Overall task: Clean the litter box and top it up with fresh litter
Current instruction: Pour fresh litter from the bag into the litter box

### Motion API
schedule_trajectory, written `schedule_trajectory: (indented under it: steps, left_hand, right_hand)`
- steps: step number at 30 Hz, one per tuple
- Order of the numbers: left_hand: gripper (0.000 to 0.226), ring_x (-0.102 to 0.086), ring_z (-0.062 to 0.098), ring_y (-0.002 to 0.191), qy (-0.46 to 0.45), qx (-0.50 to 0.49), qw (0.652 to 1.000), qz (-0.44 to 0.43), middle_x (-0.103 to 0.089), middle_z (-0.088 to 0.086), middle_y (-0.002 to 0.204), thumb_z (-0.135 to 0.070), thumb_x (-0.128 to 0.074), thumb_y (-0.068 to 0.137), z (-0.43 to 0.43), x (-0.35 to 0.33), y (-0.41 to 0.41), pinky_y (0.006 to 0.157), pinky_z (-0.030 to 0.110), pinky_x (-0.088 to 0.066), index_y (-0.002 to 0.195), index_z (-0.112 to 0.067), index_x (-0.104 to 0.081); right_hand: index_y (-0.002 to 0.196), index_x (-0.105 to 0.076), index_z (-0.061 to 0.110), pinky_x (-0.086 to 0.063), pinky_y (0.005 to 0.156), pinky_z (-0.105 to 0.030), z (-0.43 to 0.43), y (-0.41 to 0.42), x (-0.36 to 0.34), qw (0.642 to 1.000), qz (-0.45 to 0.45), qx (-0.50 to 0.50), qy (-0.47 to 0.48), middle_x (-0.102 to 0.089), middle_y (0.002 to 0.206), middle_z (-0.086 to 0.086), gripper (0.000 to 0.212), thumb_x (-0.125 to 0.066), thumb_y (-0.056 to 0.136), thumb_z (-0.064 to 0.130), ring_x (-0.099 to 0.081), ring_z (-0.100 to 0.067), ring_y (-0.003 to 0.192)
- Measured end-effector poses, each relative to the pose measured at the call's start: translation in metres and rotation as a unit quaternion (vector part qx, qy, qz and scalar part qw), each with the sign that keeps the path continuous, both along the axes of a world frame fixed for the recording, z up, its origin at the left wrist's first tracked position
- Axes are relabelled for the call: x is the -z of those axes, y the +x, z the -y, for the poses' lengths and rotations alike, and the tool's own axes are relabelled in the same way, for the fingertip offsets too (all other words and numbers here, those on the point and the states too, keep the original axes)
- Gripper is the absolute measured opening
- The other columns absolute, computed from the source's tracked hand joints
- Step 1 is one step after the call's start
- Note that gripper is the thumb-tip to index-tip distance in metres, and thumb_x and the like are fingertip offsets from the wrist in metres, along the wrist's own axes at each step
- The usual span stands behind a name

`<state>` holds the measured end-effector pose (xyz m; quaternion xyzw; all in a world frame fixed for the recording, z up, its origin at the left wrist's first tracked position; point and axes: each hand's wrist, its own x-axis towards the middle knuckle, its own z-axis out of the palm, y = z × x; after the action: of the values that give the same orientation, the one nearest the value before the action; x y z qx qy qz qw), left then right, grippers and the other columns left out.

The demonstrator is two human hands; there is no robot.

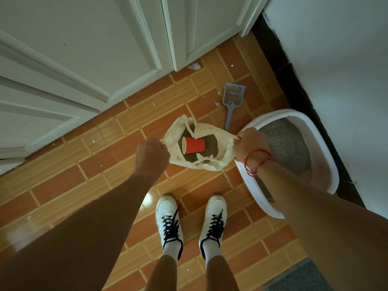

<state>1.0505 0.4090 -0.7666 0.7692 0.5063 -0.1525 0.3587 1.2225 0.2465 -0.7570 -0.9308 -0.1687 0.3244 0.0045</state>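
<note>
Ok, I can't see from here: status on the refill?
Left hand, right hand grip bag, held open. Red cup lying inside on litter. Litter box beside bag; scoop on floor beyond, not blocking.

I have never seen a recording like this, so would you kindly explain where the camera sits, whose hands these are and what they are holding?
No machine here: a camera worn on a person's head looks down, so both arms are that person's own. The left hand and the right hand each grip an edge of a pale bag, holding it open. Inside lie dark litter and a red cup on its side. To the right, on the tiled floor, stands the white litter box holding grey litter; a grey scoop lies beyond the bag.
</note>
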Motion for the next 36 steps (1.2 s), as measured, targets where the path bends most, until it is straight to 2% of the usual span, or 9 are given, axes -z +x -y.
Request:
schedule_trajectory:
  steps: [6, 11, 16, 21, 24, 27, 30, 33, 36]
  left_hand:
    - [0.028, -0.073, 0.029, 0.067, 0.012, 0.023, 1.0, -0.009, -0.071, 0.017, 0.074, -0.009, -0.05, 0.098, -0.009, 0.0, -0.015, 0.061, 0.045, -0.062, 0.083, 0.006, -0.068]
    - [0.027, -0.071, 0.024, 0.065, 0.03, 0.051, 0.998, -0.02, -0.07, 0.012, 0.07, -0.012, -0.05, 0.096, -0.014, -0.006, -0.024, 0.057, 0.041, -0.061, 0.082, 0.002, -0.069]
    - [0.029, -0.069, 0.021, 0.063, 0.033, 0.036, 0.999, -0.024, -0.07, 0.009, 0.069, -0.014, -0.05, 0.096, -0.021, -0.022, -0.041, 0.058, 0.04, -0.06, 0.079, 0.001, -0.068]
    - [0.029, -0.07, 0.029, 0.072, 0.037, 0.023, 0.999, -0.032, -0.071, 0.011, 0.073, -0.015, -0.05, 0.096, -0.036, -0.031, -0.063, 0.066, 0.042, -0.058, 0.08, 0.001, -0.068]
    - [0.029, -0.071, 0.028, 0.062, 0.032, -0.032, 0.999, -0.019, -0.07, 0.012, 0.063, -0.014, -0.052, 0.092, -0.047, -0.033, -0.081, 0.059, 0.044, -0.06, 0.073, 0.0, -0.068]
    - [0.029, -0.07, 0.028, 0.059, 0.039, -0.051, 0.998, -0.021, -0.069, 0.011, 0.059, -0.013, -0.052, 0.091, -0.062, -0.035, -0.101, 0.057, 0.043, -0.06, 0.07, 0.0, -0.068]
    - [0.033, -0.071, 0.027, 0.058, 0.039, -0.076, 0.996, -0.028, -0.069, 0.012, 0.059, -0.013, -0.052, 0.093, -0.077, -0.036, -0.124, 0.054, 0.044, -0.06, 0.066, 0.0, -0.066]
    - [0.034, -0.071, 0.028, 0.062, 0.042, -0.119, 0.991, -0.041, -0.07, 0.012, 0.062, -0.015, -0.052, 0.094, -0.093, -0.036, -0.152, 0.057, 0.043, -0.06, 0.068, -0.001, -0.068]
    - [0.035, -0.072, 0.03, 0.065, 0.039, -0.149, 0.987, -0.049, -0.071, 0.013, 0.065, -0.018, -0.051, 0.095, -0.112, -0.039, -0.178, 0.058, 0.044, -0.061, 0.071, 0.0, -0.069]
  right_hand:
    - [0.089, -0.07, 0.003, -0.059, 0.075, -0.033, 0.003, 0.003, -0.008, 1.0, -0.002, 0.022, 0.003, -0.073, 0.087, -0.009, 0.022, -0.065, 0.09, 0.024, -0.07, -0.024, 0.089]
    - [0.083, -0.069, 0.005, -0.045, 0.061, -0.021, 0.004, 0.002, -0.023, 1.0, -0.009, 0.008, -0.012, -0.069, 0.081, -0.006, 0.013, -0.069, 0.087, 0.018, -0.062, -0.017, 0.077]
    - [0.063, -0.059, 0.012, -0.05, 0.056, -0.02, -0.003, -0.008, -0.036, 0.999, -0.029, 0.011, 0.018, -0.069, 0.068, -0.002, 0.028, -0.061, 0.09, 0.018, -0.067, -0.017, 0.071]
    - [0.076, -0.07, 0.006, -0.06, 0.07, -0.038, -0.024, -0.016, -0.046, 0.997, -0.05, -0.01, 0.052, -0.071, 0.073, -0.006, 0.021, -0.055, 0.088, 0.016, -0.07, -0.023, 0.068]
    - [0.071, -0.07, 0.005, -0.06, 0.061, -0.034, -0.04, -0.027, -0.048, 0.996, -0.067, -0.018, 0.059, -0.07, 0.061, -0.005, 0.026, -0.053, 0.087, 0.015, -0.07, -0.02, 0.059]
    - [0.068, -0.068, 0.004, -0.059, 0.06, -0.031, -0.062, -0.039, -0.049, 0.993, -0.085, -0.018, 0.074, -0.067, 0.052, -0.004, 0.026, -0.052, 0.086, 0.014, -0.07, -0.019, 0.063]
    - [0.071, -0.068, 0.004, -0.047, 0.047, -0.016, -0.091, -0.054, -0.056, 0.993, -0.089, -0.051, 0.065, -0.06, 0.046, 0.006, 0.025, -0.053, 0.089, 0.013, -0.06, -0.001, 0.05]
    - [0.072, -0.072, 0.002, -0.056, 0.057, -0.03, -0.123, -0.072, -0.056, 0.989, -0.082, -0.097, 0.08, -0.065, 0.056, -0.002, 0.024, -0.055, 0.085, 0.013, -0.066, -0.019, 0.061]
    - [0.071, -0.074, 0.003, -0.06, 0.057, -0.035, -0.152, -0.092, -0.051, 0.984, -0.102, -0.097, 0.106, -0.069, 0.056, -0.007, 0.025, -0.054, 0.085, 0.009, -0.069, -0.02, 0.056]
